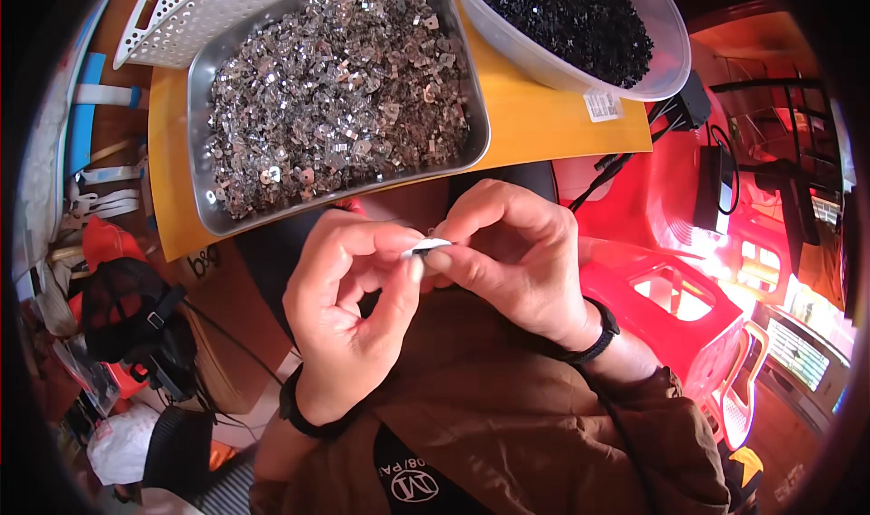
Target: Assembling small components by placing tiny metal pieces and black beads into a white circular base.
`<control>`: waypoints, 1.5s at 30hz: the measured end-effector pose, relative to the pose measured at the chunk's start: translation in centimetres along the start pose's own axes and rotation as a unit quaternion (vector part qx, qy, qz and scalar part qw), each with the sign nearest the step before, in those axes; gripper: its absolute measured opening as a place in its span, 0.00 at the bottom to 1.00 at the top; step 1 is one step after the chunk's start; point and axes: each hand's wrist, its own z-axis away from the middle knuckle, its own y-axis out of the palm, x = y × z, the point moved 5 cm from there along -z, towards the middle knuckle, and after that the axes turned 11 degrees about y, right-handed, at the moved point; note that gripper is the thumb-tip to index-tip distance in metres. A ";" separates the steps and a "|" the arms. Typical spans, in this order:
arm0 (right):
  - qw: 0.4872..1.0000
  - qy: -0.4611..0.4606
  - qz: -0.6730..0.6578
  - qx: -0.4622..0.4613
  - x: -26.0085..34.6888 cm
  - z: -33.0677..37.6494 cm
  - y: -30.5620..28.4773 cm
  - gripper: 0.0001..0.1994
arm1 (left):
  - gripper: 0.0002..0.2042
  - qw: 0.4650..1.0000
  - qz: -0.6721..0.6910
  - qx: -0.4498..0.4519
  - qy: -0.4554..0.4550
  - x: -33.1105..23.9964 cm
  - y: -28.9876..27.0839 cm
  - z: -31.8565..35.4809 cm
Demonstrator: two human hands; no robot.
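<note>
Between my fingertips, just in front of the table edge, is a small white piece point(430, 244) with a dark part at its underside; its exact kind is too small to make out. My left hand point(349, 302) pinches its left end with thumb and index finger. At its other end, the thumb and index finger of my right hand point(521, 261) close on it too. Beyond my hands, a metal tray point(482, 139) is heaped with small shiny metal clips point(340, 98). Right of it stands a translucent plastic bowl point(669, 57) full of small black parts point(566, 16).
The tray and bowl stand on a yellow tabletop point(530, 134). A white perforated basket point(186, 25) sits behind the tray. Red plastic stools point(684, 325) stand at the right, near black cables point(612, 166). To the left are a cardboard box point(227, 325) and a black bag point(127, 306).
</note>
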 end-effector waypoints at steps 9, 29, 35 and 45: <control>0.994 -0.050 0.102 0.002 0.3 -0.3 -0.1 0.08 | 0.15 1.000 -0.012 0.000 0.006 -0.5 -0.6 0.3; 0.942 -0.183 0.279 -0.048 1.9 0.4 1.0 0.10 | 0.13 0.972 -0.201 -0.016 0.124 -2.1 0.0 0.0; 0.976 -0.127 0.173 -0.035 0.9 -0.6 0.4 0.08 | 0.12 0.995 -0.074 -0.035 0.053 -1.0 -0.4 0.1; 0.985 -0.073 0.157 0.006 0.6 -0.4 0.3 0.07 | 0.09 0.997 0.047 -0.038 -0.050 -0.1 -0.9 0.2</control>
